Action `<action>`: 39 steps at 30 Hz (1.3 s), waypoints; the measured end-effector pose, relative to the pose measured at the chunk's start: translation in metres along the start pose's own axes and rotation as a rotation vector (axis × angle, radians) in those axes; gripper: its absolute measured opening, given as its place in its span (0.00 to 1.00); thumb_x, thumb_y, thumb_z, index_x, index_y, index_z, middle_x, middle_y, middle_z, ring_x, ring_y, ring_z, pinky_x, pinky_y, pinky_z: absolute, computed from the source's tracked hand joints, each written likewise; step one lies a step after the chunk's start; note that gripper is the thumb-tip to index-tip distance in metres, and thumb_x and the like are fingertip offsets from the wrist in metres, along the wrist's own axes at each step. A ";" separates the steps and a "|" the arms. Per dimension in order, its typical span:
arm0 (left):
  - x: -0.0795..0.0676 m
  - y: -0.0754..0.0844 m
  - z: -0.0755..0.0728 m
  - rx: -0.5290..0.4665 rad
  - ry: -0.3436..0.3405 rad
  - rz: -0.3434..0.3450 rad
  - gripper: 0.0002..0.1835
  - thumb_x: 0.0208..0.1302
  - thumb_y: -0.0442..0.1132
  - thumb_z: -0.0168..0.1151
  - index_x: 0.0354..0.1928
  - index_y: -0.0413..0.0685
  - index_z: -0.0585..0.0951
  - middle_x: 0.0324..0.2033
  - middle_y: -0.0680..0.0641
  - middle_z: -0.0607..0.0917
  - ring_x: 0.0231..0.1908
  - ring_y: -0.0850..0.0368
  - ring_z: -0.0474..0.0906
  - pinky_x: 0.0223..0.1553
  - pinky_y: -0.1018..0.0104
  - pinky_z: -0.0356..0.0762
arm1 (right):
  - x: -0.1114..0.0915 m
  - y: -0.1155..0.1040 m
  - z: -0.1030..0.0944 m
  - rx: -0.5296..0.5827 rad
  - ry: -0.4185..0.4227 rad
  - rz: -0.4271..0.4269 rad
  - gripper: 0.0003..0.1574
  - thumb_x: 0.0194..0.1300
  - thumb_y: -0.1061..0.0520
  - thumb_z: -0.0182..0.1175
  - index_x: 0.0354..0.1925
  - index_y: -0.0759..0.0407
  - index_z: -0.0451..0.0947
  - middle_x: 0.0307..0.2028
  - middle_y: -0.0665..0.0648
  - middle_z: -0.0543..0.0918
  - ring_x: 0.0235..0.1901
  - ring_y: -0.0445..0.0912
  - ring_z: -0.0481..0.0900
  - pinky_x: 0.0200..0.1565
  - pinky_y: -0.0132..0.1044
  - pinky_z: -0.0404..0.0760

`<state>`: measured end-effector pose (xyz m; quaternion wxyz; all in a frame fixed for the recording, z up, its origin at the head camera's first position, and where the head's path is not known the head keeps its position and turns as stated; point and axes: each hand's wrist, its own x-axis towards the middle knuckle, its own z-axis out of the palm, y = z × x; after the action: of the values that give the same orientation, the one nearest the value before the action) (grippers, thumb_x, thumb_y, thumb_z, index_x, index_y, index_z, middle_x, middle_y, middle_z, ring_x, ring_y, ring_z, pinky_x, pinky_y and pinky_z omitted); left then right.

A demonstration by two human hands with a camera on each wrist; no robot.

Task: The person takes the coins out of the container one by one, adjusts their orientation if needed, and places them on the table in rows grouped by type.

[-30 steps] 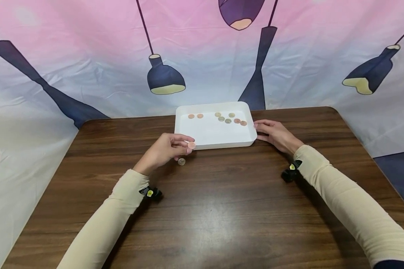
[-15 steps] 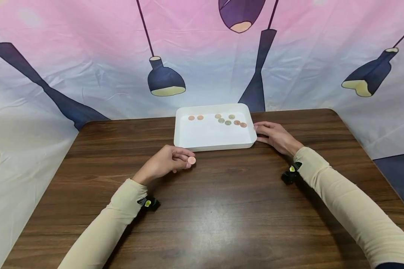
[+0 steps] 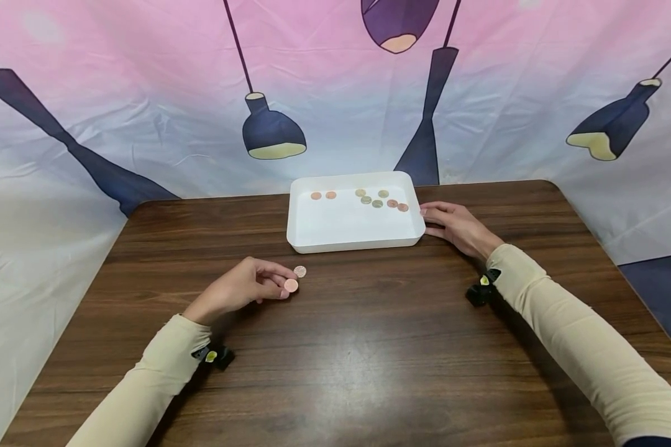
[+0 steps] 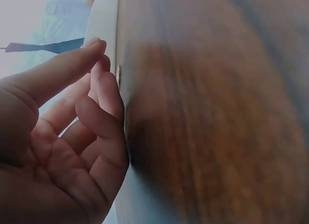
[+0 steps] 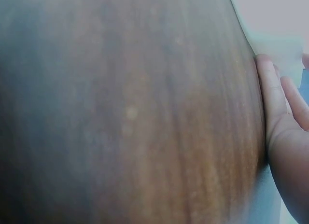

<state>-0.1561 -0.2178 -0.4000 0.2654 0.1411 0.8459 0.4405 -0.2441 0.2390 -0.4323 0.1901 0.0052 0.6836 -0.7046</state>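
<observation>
A copper-coloured coin (image 3: 291, 285) is pinched between the thumb and fingers of my left hand (image 3: 236, 287), low over the table in front of the tray's left end. Just beyond those fingertips a second coin (image 3: 300, 271), paler, lies on the wood. The left wrist view shows the thumb and fingers meeting at their tips; the held coin cannot be made out there. My right hand (image 3: 460, 228) touches the right side of the white tray (image 3: 355, 244) with extended fingers (image 5: 271, 86). Inside it, copper coins (image 3: 323, 195) lie at the back left, with brassy coins (image 3: 366, 200) and more copper ones (image 3: 397, 205) at the right.
The dark wooden table (image 3: 358, 347) reaches back to a hanging cloth (image 3: 190, 112) printed with lamps. The tray stands near the table's back edge. A small black device (image 3: 215, 357) is strapped at the left wrist, another (image 3: 481, 288) at the right.
My left hand has drawn back from the tray's front-left corner, towards me and to the left, still holding the copper coin. The table coin, hidden half a second ago, shows again. The right hand stays put.
</observation>
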 end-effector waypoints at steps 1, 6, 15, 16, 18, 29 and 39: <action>-0.001 -0.001 0.000 0.003 -0.003 -0.001 0.17 0.67 0.34 0.72 0.57 0.44 0.87 0.39 0.48 0.90 0.32 0.57 0.78 0.29 0.69 0.74 | 0.000 0.000 0.000 0.002 -0.001 -0.001 0.32 0.83 0.55 0.56 0.73 0.71 0.63 0.64 0.57 0.72 0.56 0.40 0.80 0.58 0.33 0.83; -0.005 -0.006 0.000 0.027 -0.037 0.050 0.17 0.66 0.34 0.74 0.55 0.40 0.88 0.37 0.49 0.90 0.36 0.59 0.81 0.36 0.72 0.77 | 0.001 0.002 0.001 0.017 -0.005 -0.004 0.31 0.82 0.56 0.56 0.73 0.71 0.63 0.62 0.56 0.73 0.55 0.40 0.80 0.58 0.33 0.83; -0.005 -0.006 0.008 0.156 -0.071 0.116 0.13 0.65 0.39 0.76 0.51 0.48 0.91 0.34 0.55 0.86 0.37 0.59 0.78 0.38 0.71 0.77 | 0.001 0.004 0.001 0.017 0.008 -0.004 0.26 0.82 0.56 0.56 0.69 0.68 0.68 0.61 0.55 0.74 0.55 0.40 0.81 0.57 0.33 0.84; -0.006 -0.005 0.009 0.165 -0.069 0.116 0.13 0.66 0.40 0.76 0.51 0.49 0.91 0.35 0.56 0.86 0.37 0.59 0.78 0.38 0.71 0.76 | 0.001 0.004 0.001 0.017 0.008 -0.005 0.26 0.82 0.56 0.56 0.69 0.68 0.68 0.61 0.56 0.74 0.55 0.40 0.81 0.57 0.33 0.84; -0.006 -0.005 0.010 0.182 -0.059 0.118 0.12 0.66 0.39 0.76 0.50 0.49 0.91 0.35 0.56 0.86 0.38 0.59 0.77 0.39 0.71 0.76 | 0.001 0.003 0.000 0.019 0.007 -0.009 0.26 0.82 0.57 0.56 0.69 0.68 0.68 0.61 0.56 0.74 0.55 0.40 0.81 0.57 0.33 0.84; -0.008 -0.002 0.012 0.246 -0.028 0.183 0.13 0.65 0.35 0.76 0.50 0.46 0.89 0.32 0.56 0.83 0.36 0.61 0.76 0.38 0.71 0.75 | 0.001 0.002 0.000 0.011 -0.004 -0.015 0.30 0.83 0.57 0.55 0.73 0.72 0.63 0.64 0.58 0.72 0.56 0.40 0.80 0.58 0.33 0.83; -0.008 -0.001 0.010 0.276 -0.029 0.195 0.08 0.65 0.31 0.75 0.44 0.48 0.89 0.32 0.57 0.84 0.36 0.63 0.77 0.39 0.71 0.77 | 0.001 0.001 -0.001 0.013 0.000 -0.008 0.31 0.83 0.56 0.56 0.74 0.71 0.63 0.64 0.58 0.72 0.57 0.41 0.79 0.58 0.33 0.83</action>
<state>-0.1435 -0.2153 -0.4035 0.2117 0.2640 0.8767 0.3419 -0.2448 0.2396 -0.4332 0.1874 0.0036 0.6788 -0.7100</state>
